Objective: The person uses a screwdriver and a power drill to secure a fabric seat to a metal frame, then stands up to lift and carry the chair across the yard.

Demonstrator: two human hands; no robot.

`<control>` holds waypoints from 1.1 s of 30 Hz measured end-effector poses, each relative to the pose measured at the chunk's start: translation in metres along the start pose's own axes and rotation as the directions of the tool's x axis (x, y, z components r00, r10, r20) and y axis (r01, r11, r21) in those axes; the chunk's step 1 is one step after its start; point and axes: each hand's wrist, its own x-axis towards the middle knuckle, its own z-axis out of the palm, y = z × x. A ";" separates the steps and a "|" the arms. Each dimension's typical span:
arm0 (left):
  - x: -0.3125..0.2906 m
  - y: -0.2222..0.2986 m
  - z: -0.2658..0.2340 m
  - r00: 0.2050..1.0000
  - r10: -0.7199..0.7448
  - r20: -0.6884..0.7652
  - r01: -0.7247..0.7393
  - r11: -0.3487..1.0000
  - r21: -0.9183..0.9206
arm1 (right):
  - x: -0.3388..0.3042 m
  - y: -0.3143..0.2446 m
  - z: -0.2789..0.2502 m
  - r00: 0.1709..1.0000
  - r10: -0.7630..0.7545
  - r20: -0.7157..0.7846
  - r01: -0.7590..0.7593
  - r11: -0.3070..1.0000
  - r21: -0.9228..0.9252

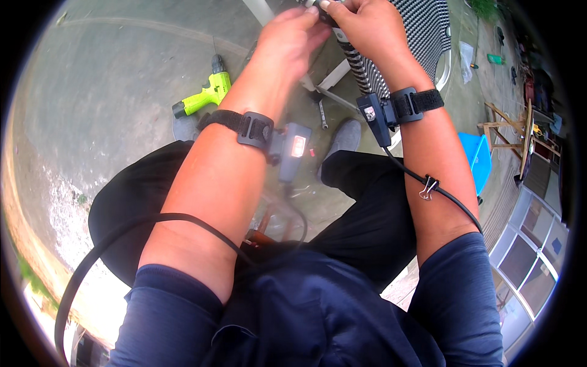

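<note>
At the top edge, my left hand (292,38) and my right hand (372,29) meet at a small dark part (326,13) on the end of a white metal frame. Both hands look closed there, thumbs against the dark part; motion smears the left fingers, and what they grip cannot be made out. Below my right hand runs a seat of black-and-white woven mesh (422,30), joined to that frame. A wrench (323,114) hangs or lies beneath the frame, near my grey shoe (347,136).
A yellow-green cordless drill (208,92) lies on the concrete floor to the left. On the right are a blue bin (476,160), a wooden stand (510,128) and a clear plastic bag (466,61). Black cables (449,199) trail from bands on both forearms.
</note>
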 end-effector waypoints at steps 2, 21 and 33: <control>0.002 -0.001 -0.002 1.000 0.015 -0.020 -0.015 1.000 -0.001 | 0.001 0.000 0.001 1.000 -0.024 -0.015 0.023 0.998 -0.051; 0.001 0.014 -0.004 1.000 -0.023 -0.005 0.024 0.986 0.163 | 0.001 -0.006 0.005 0.999 -0.024 -0.031 0.019 0.988 -0.155; 0.005 0.023 -0.017 0.995 -0.079 0.054 0.073 0.991 0.111 | -0.004 -0.018 0.005 0.999 0.031 -0.019 -0.033 0.993 -0.115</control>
